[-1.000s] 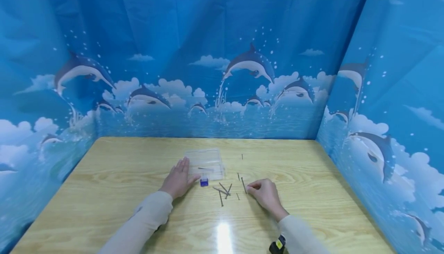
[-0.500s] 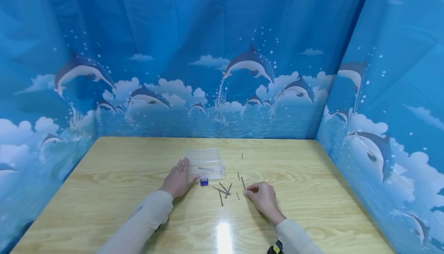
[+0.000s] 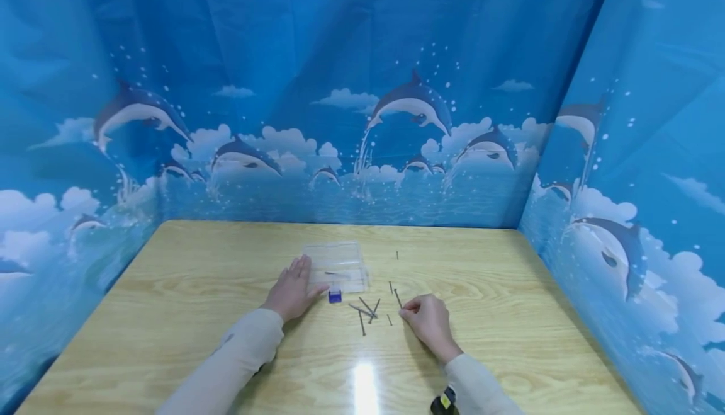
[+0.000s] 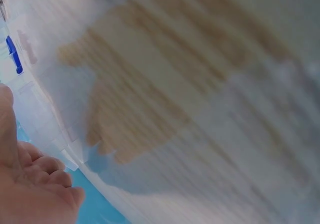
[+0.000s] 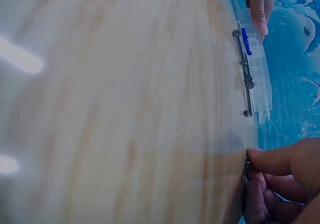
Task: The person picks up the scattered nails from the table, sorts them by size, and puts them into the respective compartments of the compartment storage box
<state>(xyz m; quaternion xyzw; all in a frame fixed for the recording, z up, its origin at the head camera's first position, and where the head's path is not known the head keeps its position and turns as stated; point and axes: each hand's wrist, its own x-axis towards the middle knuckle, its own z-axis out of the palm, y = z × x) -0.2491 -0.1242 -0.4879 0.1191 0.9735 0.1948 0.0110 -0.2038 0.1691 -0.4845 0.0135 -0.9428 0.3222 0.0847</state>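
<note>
A: Where are the hands in the head view?

B: We see the left hand (image 3: 290, 289) against the left side of the clear box (image 3: 331, 252), its fingers straight and its thumb spread toward the blue clip (image 3: 335, 296) at the near edge. The right hand (image 3: 427, 322) pinches the near end of a long nail (image 3: 398, 298) on the table (image 3: 170, 301).

A: And the others?

B: We find a crossed pile (image 3: 374, 315) between the hands, in front of the box. One short nail (image 3: 389, 320) lies just right of it; another (image 3: 391, 287) is near the long nail's far end, and a third (image 3: 398, 255) sits well beyond. A single nail (image 3: 338, 274) shows within the box.

A: What does the left wrist view give us?

B: The left hand at the lower left, and the clip and box near it. The table is blurred; we cannot tell there how firmly the hand presses.

A: The right wrist view?

B: We see the right thumb and fingertips drawn together at lower right, round a dark sliver mostly hidden from us. Round-headed nails show beside the box.
</note>
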